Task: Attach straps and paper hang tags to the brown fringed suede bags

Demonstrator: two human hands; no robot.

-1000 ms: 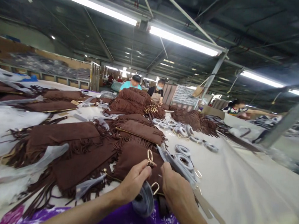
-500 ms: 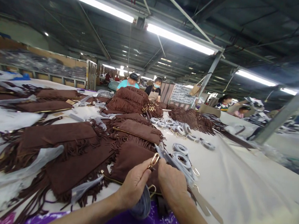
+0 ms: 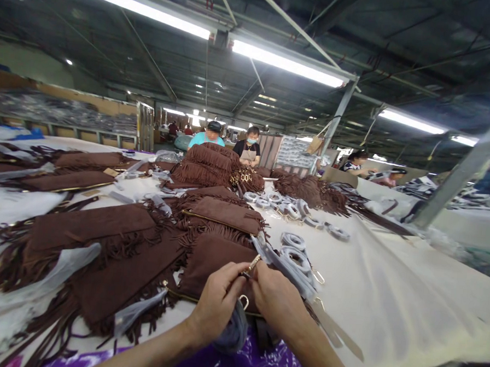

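My left hand [image 3: 218, 294] pinches the end of a strap close to a gold clasp [image 3: 255, 262]. The fingers of my right hand [image 3: 276, 294] are closed at the same clasp, touching it from the right. Below my left hand hangs the rolled, grey-wrapped strap [image 3: 233, 328], with a second gold clasp [image 3: 244, 302] beside it. Directly behind my hands lies a brown fringed suede bag [image 3: 212, 261] with a gold zip along its edge. What my right fingertips grip is partly hidden.
More brown fringed bags [image 3: 90, 224] cover the table's left side. Wrapped strap coils [image 3: 293, 241] lie to the right on white cloth [image 3: 407, 301]. A tall bag pile [image 3: 205, 162] stands behind, with two co-workers beyond it. Purple plastic [image 3: 260, 359] lies at the near edge.
My right hand has moved in to the left and now meets the clasp beside my left fingers. The clasp has turned and shows more edge-on. The view has shifted slightly.
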